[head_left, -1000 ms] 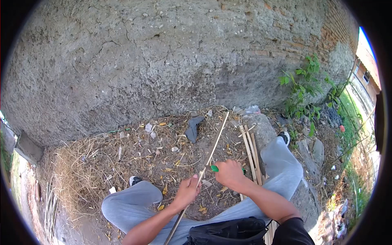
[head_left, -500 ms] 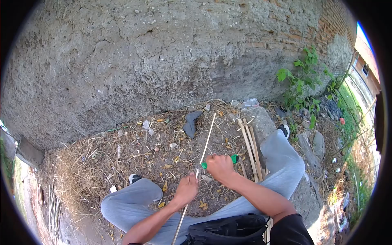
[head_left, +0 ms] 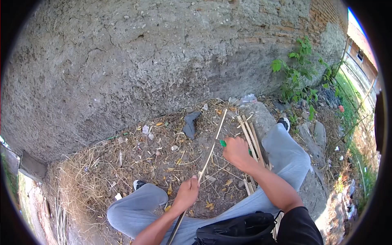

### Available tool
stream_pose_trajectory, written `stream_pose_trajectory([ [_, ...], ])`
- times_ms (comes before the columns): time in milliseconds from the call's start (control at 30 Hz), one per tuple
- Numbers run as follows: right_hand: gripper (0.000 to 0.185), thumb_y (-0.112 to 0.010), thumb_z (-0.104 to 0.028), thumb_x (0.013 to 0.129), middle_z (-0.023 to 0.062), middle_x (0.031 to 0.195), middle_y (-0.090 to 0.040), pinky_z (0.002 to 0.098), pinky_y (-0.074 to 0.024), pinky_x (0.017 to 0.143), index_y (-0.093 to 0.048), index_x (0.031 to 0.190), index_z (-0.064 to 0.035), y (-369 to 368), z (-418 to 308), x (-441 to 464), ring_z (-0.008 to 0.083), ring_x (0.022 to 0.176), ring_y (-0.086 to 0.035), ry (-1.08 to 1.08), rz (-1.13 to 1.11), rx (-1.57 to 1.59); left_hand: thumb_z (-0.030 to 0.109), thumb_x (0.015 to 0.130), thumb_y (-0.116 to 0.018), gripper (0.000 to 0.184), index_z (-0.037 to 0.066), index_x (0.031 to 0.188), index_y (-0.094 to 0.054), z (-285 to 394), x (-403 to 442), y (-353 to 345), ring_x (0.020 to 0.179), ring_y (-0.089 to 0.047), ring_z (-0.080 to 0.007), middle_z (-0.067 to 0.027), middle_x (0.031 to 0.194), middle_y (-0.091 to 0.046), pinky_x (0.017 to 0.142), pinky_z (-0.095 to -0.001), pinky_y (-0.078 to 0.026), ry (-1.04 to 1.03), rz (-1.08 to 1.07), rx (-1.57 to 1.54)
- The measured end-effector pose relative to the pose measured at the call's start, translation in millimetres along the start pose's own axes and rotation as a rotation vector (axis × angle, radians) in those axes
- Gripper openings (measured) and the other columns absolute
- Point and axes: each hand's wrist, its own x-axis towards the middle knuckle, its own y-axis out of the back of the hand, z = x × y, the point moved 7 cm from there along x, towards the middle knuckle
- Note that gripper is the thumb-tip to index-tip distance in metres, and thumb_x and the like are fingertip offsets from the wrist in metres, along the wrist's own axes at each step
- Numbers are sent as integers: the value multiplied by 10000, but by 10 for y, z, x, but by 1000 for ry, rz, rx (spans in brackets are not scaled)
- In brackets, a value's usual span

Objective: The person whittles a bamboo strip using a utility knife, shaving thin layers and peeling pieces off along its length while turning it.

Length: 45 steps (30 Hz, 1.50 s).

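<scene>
My left hand (head_left: 187, 193) is closed around a long thin light strip (head_left: 210, 157), which slants from below my wrist up towards the wall. My right hand (head_left: 238, 152) grips a green-handled knife (head_left: 223, 143) to the right of the strip. Its blade points left and meets or nearly meets the strip's upper part; the exact contact is too small to tell. Beyond my right hand, several split strips (head_left: 250, 136) lie on the ground beside my right leg.
A rough wall (head_left: 163, 61) rises ahead, with a leafy plant (head_left: 300, 75) at its right. Dry straw (head_left: 85, 175) and leaves litter the ground. A dark grey scrap (head_left: 190, 124) lies near the wall. A black bag (head_left: 234, 229) rests at my lap.
My right hand with the knife went down near my left hand, then moved up and right along the strip. The strip's upper end swung left, then back right.
</scene>
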Motion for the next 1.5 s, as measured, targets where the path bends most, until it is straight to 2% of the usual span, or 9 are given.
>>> stream_pose_trajectory([
  [167,157,-551,-90,810,214,741,-673,511,-527,668,-690,865,-39,-200,-434,-381,389,711,-680,212,-213,65,325,1036,-337,489,-34,797,-567,-3,72,6,603,-536,-273,-180,635,-548,661,-424,-448,-120,101,51],
  [367,155,-547,-77,806,213,709,-673,472,-543,611,-678,842,-2,-418,-460,-441,360,692,-699,266,-75,-15,304,1034,-307,494,-41,801,-575,182,-43,-22,689,-581,-440,-269,699,-583,712,-477,-459,-187,165,178],
  [433,157,-550,-81,808,214,729,-678,455,-546,605,-687,826,-6,-483,-383,-349,356,707,-702,241,-80,-74,299,1035,-290,500,-46,796,-562,228,-75,-27,709,-573,-474,-292,713,-580,725,-500,-457,-54,94,247],
  [567,165,-574,-99,815,208,812,-693,449,-555,655,-722,788,-31,-289,374,226,356,780,-704,-78,-72,-148,307,1037,-284,496,-48,817,-552,37,-198,-187,697,-566,-475,-295,703,-570,709,-512,-448,-79,-29,263],
  [1100,144,-588,-84,808,198,822,-697,456,-558,678,-721,792,-32,-570,539,562,352,788,-704,-86,-46,-197,319,1037,-308,473,-35,844,-555,-52,-266,-96,655,-561,-394,-248,684,-557,688,-473,-439,-11,2,248],
  [1233,145,-605,-75,837,185,956,-706,436,-565,755,-721,915,-39,-652,1120,561,345,918,-696,-299,-126,-179,303,1038,-311,473,-35,808,-549,38,-410,-129,627,-558,-399,-243,654,-550,660,-473,-440,36,-77,295],
  [1267,139,-613,-66,831,193,955,-703,442,-563,761,-716,918,-32,-650,1246,538,353,926,-692,-392,-99,-143,297,1038,-312,476,-37,790,-543,80,-358,-15,616,-555,-400,-238,641,-546,649,-471,-440,-28,59,303],
  [1333,131,-622,-82,824,198,954,-701,451,-559,772,-712,900,-25,-778,1111,494,361,926,-690,-371,-96,-88,283,1037,-325,482,-50,756,-532,124,-260,235,611,-558,-427,-243,634,-552,624,-474,-437,-74,234,329],
  [1500,193,-642,-141,783,258,998,-659,506,-510,858,-696,929,-27,-658,247,353,411,982,-644,-276,-274,270,287,1030,-355,470,-57,777,-550,-127,39,423,663,-578,-458,-271,689,-586,634,-504,-423,0,253,203],
])
